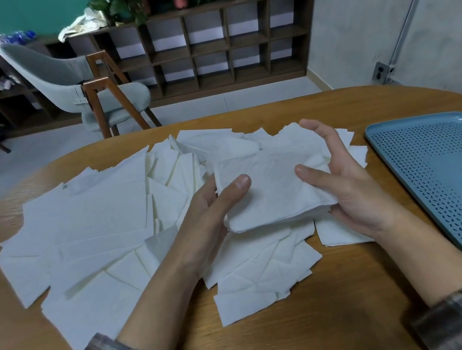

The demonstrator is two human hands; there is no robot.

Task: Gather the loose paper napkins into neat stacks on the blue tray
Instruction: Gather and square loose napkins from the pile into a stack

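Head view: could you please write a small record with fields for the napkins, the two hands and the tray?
small stack: napkins held above the pile, between both hands
left hand: grips the stack's left edge, thumb on top
right hand: thumb on top, fingers spread along the right edge
loose napkins: scattered over the wooden table, mostly left of the hands and under them
blue tray: at the right, no napkins on its visible part
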